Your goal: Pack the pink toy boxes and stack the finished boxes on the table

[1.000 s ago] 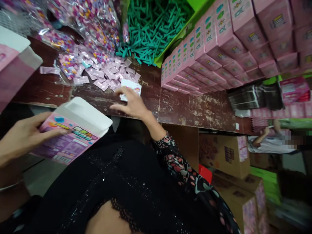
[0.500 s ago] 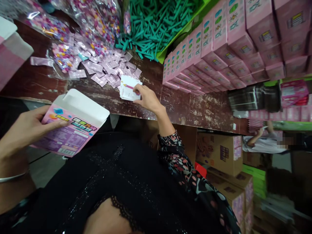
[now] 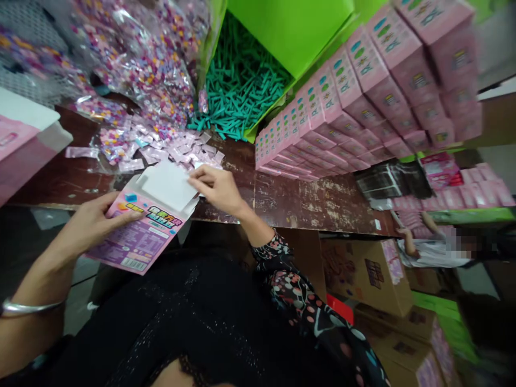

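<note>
My left hand [image 3: 94,223] is closed round a pink and purple carton [image 3: 135,231], its thumb across the printed face. The carton tilts, its open end facing away from me toward the table. A plain white card [image 3: 169,183] lies at that open end, over the flap. My right hand [image 3: 217,188] pinches the card's right edge between thumb and fingers. Just beyond the carton, small pink sachets [image 3: 153,156] are heaped on the table. The card stack behind my right hand is mostly hidden.
Clear bags of colourful beads [image 3: 137,59] lie at the back left. A green-lined bin holds teal sticks [image 3: 242,80]. Pink boxes [image 3: 322,129] stand in rows at right on the worn brown table [image 3: 278,199]. Cardboard cartons [image 3: 366,269] sit below; another person [image 3: 431,250] works farther right.
My right hand has left the card stack and moved left to the carton with a white card. My left hand has brought the carton slightly right. The view has shifted.
</note>
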Demonstrator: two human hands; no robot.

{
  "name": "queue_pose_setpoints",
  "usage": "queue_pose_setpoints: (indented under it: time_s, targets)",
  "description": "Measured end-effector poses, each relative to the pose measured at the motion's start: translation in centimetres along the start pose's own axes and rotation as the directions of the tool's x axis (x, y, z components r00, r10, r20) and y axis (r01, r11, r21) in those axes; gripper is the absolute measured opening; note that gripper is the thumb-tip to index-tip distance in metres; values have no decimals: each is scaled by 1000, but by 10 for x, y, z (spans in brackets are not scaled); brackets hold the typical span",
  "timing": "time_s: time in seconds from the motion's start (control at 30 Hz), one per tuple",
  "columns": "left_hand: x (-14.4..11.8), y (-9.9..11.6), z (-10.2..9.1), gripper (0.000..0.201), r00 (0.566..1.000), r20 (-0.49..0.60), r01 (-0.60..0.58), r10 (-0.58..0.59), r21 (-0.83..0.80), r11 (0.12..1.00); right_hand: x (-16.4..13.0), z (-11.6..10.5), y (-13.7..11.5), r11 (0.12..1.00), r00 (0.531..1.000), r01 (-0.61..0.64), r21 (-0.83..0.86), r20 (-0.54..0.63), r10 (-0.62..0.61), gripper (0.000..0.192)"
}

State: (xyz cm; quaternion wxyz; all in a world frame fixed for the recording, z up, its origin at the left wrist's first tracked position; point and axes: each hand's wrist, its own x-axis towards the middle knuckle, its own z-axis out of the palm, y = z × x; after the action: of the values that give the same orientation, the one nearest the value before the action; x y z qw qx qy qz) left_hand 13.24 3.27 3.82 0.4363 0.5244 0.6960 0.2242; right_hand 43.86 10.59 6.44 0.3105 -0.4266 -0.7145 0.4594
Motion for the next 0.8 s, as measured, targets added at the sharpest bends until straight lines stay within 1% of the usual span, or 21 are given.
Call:
queue_pose_setpoints:
  time_s: [0.07, 0.1, 0.13, 0.17, 0.2, 0.23, 0.27, 0.3, 0.33, 0.37, 0.43, 0.47, 0.53, 0.6, 0.7, 0.77, 0.8]
  targets:
    - [2, 8, 3, 71, 1000, -20, 10, -11, -28, 1000, 4, 12, -9, 1000, 987, 20, -2, 158, -20, 39]
    - [2, 11, 3, 71, 999, -32, 19, -20, -40, 999, 9, 11, -11, 1000, 973, 31, 1, 228, -30, 35]
    - [3, 12, 3, 71, 998, -45, 29, -32, -48, 998, 16, 6, -10, 999, 966, 43, -9, 256, -39, 32]
    - [3, 12, 2, 72, 998, -54, 42, -44, -52, 998, 27, -4, -6, 997, 972, 57, -47, 231, -45, 29]
    - [4, 11, 1, 72, 996, -65, 56, -59, -49, 997, 41, -18, 0, 991, 988, 64, -121, 146, -46, 29]
    - [5, 9, -2, 72, 994, -70, 77, -80, -39, 996, 57, -37, 7, 971, 999, 42, -234, 22, -38, 30]
    - [6, 6, -4, 72, 992, -75, 103, -105, -24, 994, 75, -57, 17, 928, 993, -11, -372, -116, -35, 33]
    - [7, 2, -7, 72, 988, -74, 133, -133, -6, 991, 94, -79, 28, 859, 973, -109, -501, -232, -11, 35]
    - [8, -2, -11, 72, 984, -78, 163, -162, 11, 987, 113, -98, 40, 755, 961, -213, -620, -272, 47, 35]
    - [9, -5, -14, 73, 978, -86, 193, -190, 23, 981, 131, -116, 53, 642, 952, -285, -711, -289, 102, 37]
    - [10, -13, -19, 77, 966, -97, 241, -238, 28, 970, 158, -138, 78, 455, 943, -332, -826, -276, 188, 44]
    - [11, -16, -22, 79, 963, -100, 254, -251, 23, 967, 167, -144, 90, 390, 940, -329, -860, -261, 218, 47]
    - [10, -20, -24, 80, 961, -96, 263, -261, 17, 965, 178, -147, 108, 319, 939, -309, -896, -232, 255, 50]
    - [10, -24, -26, 80, 963, -83, 260, -256, 32, 965, 181, -145, 118, 296, 940, -287, -911, -208, 269, 47]
    - [11, -28, -27, 81, 965, -62, 258, -255, 66, 964, 178, -147, 120, 295, 947, -268, -917, -193, 258, 42]
    - [12, -31, -27, 82, 965, -57, 259, -256, 65, 964, 172, -148, 117, 326, 949, -288, -900, -222, 224, 41]
    - [13, -33, -26, 81, 965, -62, 257, -254, 60, 965, 168, -148, 116, 373, 950, -299, -878, -235, 207, 39]
